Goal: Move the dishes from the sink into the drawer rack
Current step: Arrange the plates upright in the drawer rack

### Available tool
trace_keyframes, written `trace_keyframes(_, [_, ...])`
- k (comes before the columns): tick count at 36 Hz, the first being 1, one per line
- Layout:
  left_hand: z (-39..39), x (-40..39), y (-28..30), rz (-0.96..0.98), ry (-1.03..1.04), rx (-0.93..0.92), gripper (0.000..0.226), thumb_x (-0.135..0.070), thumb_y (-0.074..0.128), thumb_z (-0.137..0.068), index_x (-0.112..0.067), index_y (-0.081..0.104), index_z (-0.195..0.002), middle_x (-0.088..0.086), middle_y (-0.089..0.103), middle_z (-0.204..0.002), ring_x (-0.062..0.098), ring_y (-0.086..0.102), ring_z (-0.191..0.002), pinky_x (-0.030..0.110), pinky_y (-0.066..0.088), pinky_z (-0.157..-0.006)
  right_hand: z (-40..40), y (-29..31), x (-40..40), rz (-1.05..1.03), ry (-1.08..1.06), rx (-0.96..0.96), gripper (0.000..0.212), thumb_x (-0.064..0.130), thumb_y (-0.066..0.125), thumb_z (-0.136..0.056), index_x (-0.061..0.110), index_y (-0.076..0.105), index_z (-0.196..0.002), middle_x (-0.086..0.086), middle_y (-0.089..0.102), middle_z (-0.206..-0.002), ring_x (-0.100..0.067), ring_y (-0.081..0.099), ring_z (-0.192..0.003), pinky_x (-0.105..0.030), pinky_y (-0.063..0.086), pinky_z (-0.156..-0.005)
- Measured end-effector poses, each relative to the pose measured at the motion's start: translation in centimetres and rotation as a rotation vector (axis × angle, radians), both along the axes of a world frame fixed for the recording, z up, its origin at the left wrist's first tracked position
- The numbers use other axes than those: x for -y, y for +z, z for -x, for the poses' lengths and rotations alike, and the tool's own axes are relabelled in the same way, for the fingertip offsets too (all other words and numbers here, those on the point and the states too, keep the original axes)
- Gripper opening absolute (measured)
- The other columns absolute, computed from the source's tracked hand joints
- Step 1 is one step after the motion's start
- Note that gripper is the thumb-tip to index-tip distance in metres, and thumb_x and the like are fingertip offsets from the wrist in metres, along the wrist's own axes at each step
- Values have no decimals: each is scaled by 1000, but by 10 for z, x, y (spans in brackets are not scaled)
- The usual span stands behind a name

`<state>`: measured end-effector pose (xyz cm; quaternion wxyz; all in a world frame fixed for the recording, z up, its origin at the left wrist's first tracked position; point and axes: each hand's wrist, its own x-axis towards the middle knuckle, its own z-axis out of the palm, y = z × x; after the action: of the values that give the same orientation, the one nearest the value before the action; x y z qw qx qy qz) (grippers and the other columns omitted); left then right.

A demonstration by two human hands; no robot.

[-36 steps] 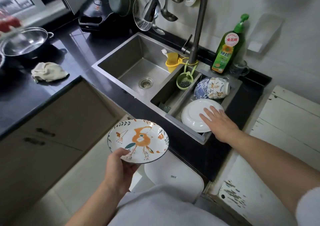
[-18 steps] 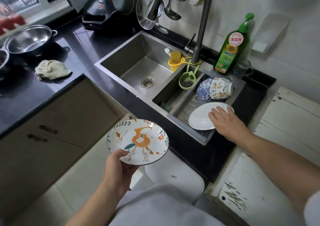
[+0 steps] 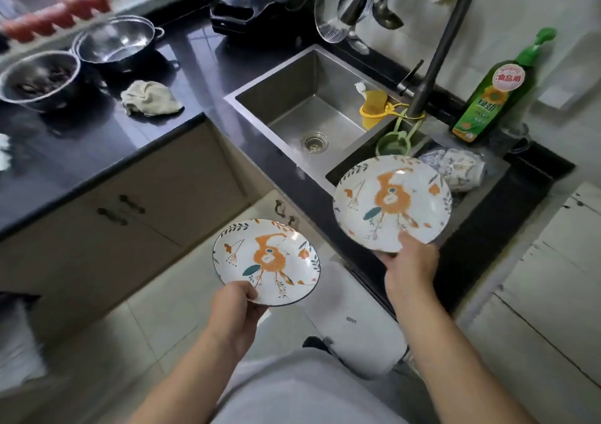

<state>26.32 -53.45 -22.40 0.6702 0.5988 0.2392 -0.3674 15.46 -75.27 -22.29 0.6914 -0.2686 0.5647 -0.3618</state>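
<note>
My left hand (image 3: 235, 309) grips the near rim of a white plate (image 3: 266, 261) painted with an orange bird and leaves, held face up above the floor. My right hand (image 3: 411, 265) grips the near edge of a second plate (image 3: 392, 204) with the same pattern, face up and tilted toward me over the sink's right compartment. Behind that plate, patterned bowls (image 3: 461, 171) lie on their sides in the right part of the steel sink (image 3: 260, 98). No drawer rack is in view.
A dark faucet (image 3: 435, 52) arches over the sink, with a green soap bottle (image 3: 491, 95) at its right. Metal bowls (image 3: 39, 82) and a crumpled cloth (image 3: 149, 98) sit on the black counter (image 3: 97, 137) at left. A white bin (image 3: 354, 319) stands below the sink front.
My right hand has lifted the plate out of the sink's right compartment and turned it face up, toward me. The left hand still holds its plate in the same place.
</note>
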Motion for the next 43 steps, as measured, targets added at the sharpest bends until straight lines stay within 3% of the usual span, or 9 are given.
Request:
trace_keyframes(4, [-10,-51,-2,-32,67,7,62,14,33,-80,-8,54,-134,14,73,-123,38,66,-117,59,50,-105,-20,-17,-52,-130,158,-31,39,-4,50,-99,18,67,-125,-5,74,-110,-27,72,-98,-50,63,-76])
trace_keyframes(10, [-29,-182,-9,-115,314,29,54,14,36,-78,-7,61,-120,15,73,-118,38,67,-113,60,48,-105,-78,-15,-154,-100,433,-114,37,-13,46,-95,10,62,-120,-8,69,-105,-28,67,-92,-38,61,-52])
trace_keyframes(13, [-35,-248,-9,-144,437,-2,50,15,35,-80,-7,60,-118,16,72,-116,39,67,-110,56,49,-100,-106,-14,-210,-97,539,-92,33,-14,46,-94,12,61,-109,-6,67,-98,-28,67,-90,-45,61,-64])
trace_keyframes(16, [-40,-330,-13,-153,567,-12,49,13,39,-77,-5,60,-117,18,71,-116,41,67,-110,49,53,-86,-137,-22,-282,-86,657,-99,42,-14,45,-94,14,58,-123,-5,68,-103,-27,67,-93,-53,58,-79])
trace_keyframes(22, [-35,-505,-12,-138,809,0,54,5,45,-67,-7,66,-116,16,76,-107,40,71,-101,64,56,-89,-186,-29,-452,-118,891,-100,50,-13,43,-94,10,52,-137,-14,64,-124,-34,66,-104,-53,60,-75])
trace_keyframes(27, [-22,-594,-4,-137,1032,-36,45,5,43,-75,-10,67,-109,13,75,-102,36,71,-93,49,60,-80,-209,-33,-547,-166,1072,-171,36,3,46,-103,6,51,-138,-16,68,-122,-33,70,-100,-43,63,-58])
trace_keyframes(34, [-31,-679,-15,-147,1243,-114,45,1,49,-83,-11,66,-123,14,76,-109,38,72,-99,40,60,-61,-262,-20,-643,-102,1316,-139,29,12,49,-105,5,55,-132,-11,73,-112,-26,72,-100,-41,64,-65])
trace_keyframes(38, [-49,-711,-17,-134,1323,-146,36,-2,50,-91,-12,63,-124,14,74,-112,37,70,-103,50,59,-84,-292,-23,-678,-134,1396,-122,22,17,53,-105,10,60,-125,-7,74,-116,-24,68,-110,-51,59,-82])
trace_keyframes(43, [-81,-764,-17,-170,1365,-150,32,-2,50,-92,-12,65,-118,12,75,-106,33,71,-98,43,59,-75,-339,-41,-732,-192,1463,-130,18,13,51,-105,13,63,-119,-5,77,-111,-23,69,-109,-52,59,-83])
